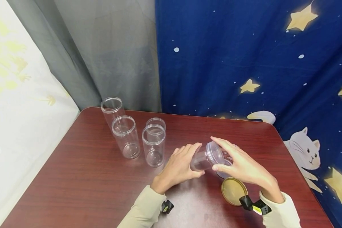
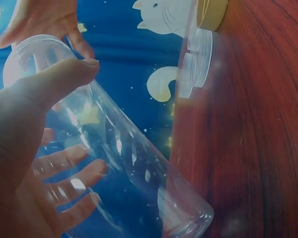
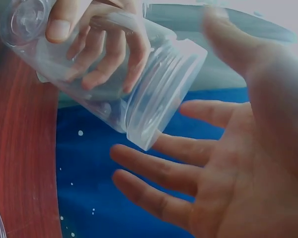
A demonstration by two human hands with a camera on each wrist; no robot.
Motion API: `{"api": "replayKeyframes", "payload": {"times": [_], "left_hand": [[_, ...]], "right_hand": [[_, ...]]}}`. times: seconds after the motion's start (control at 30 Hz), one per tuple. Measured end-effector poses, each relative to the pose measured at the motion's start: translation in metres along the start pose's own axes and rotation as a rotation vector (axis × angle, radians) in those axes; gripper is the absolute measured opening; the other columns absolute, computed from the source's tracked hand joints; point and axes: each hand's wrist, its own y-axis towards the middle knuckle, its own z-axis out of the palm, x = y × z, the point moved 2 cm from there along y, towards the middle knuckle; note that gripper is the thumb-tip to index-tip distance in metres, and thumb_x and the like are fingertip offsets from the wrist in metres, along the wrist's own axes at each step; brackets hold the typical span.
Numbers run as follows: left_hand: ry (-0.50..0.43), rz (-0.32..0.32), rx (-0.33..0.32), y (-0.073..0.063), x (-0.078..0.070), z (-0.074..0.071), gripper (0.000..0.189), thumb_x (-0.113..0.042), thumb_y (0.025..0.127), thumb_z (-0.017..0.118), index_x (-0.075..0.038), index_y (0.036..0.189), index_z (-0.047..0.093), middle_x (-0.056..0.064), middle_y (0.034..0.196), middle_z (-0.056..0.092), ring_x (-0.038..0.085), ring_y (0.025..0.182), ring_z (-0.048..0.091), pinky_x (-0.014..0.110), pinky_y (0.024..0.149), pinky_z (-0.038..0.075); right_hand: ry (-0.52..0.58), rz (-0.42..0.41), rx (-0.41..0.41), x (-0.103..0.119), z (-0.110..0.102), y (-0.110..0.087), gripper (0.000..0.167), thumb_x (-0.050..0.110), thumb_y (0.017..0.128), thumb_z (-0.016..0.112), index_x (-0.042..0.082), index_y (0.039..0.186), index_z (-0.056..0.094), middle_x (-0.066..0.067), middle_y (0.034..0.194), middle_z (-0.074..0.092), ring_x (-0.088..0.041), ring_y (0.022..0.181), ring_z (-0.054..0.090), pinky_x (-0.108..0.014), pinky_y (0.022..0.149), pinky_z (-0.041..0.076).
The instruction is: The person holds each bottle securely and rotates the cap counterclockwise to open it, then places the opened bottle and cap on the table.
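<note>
A clear plastic jar (image 1: 200, 162) is tilted above the table, its bottom toward the lower left. My left hand (image 1: 177, 166) grips its side, the thumb across the near wall and the fingers behind, as the left wrist view shows through the jar (image 2: 134, 153). At the jar's upper end sits a clear lid (image 3: 166, 94) over ridged threads. Around that lid my right hand (image 1: 242, 163) is spread. In the right wrist view its fingers (image 3: 159, 166) are nearly straight and do not close on the lid; whether the fingertips touch it is hard to tell.
Several clear jars stand upright left of my hands, among them a front jar (image 1: 154, 152) and a left one (image 1: 126, 139). Under my right hand lie clear lids (image 1: 224, 172). A gold lid (image 1: 234, 191) is nearer me. Curtains hang behind the red-brown table (image 1: 102, 190).
</note>
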Motion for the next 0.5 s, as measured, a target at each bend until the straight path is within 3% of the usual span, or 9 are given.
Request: {"api": "replayKeyframes", "payload": {"times": [0.13, 0.23, 0.5], "left_hand": [[0.02, 0.001, -0.016, -0.0001, -0.0027, 0.0004, 0.09, -0.053, 0.072, 0.08, -0.017, 0.145, 0.041, 0.0, 0.122, 0.061, 0.019, 0.107, 0.061, 0.037, 0.087, 0.046], [0.043, 0.008, -0.028, -0.0003, -0.0045, 0.0014, 0.09, -0.053, 0.072, 0.08, -0.017, 0.145, 0.041, 0.0, 0.123, 0.061, 0.019, 0.107, 0.061, 0.037, 0.088, 0.047], [0.123, 0.034, -0.07, -0.0013, -0.0066, 0.0017, 0.09, -0.053, 0.071, 0.081, -0.017, 0.144, 0.042, 0.0, 0.121, 0.06, 0.019, 0.105, 0.06, 0.036, 0.087, 0.047]], "right_hand": [[-0.019, 0.006, -0.051, 0.0005, 0.0009, 0.0017, 0.069, 0.031, 0.09, 0.072, 0.017, 0.15, 0.041, -0.009, 0.144, 0.051, -0.027, 0.118, 0.06, -0.052, 0.09, 0.051], [-0.059, 0.049, -0.082, 0.0022, 0.0015, 0.003, 0.062, 0.034, 0.092, 0.069, 0.016, 0.147, 0.046, -0.008, 0.136, 0.057, -0.022, 0.106, 0.066, -0.047, 0.084, 0.054], [-0.099, 0.168, -0.044, 0.0041, 0.0026, 0.0036, 0.064, 0.051, 0.09, 0.067, 0.016, 0.141, 0.052, -0.002, 0.111, 0.068, -0.009, 0.082, 0.062, -0.032, 0.069, 0.051]]}}
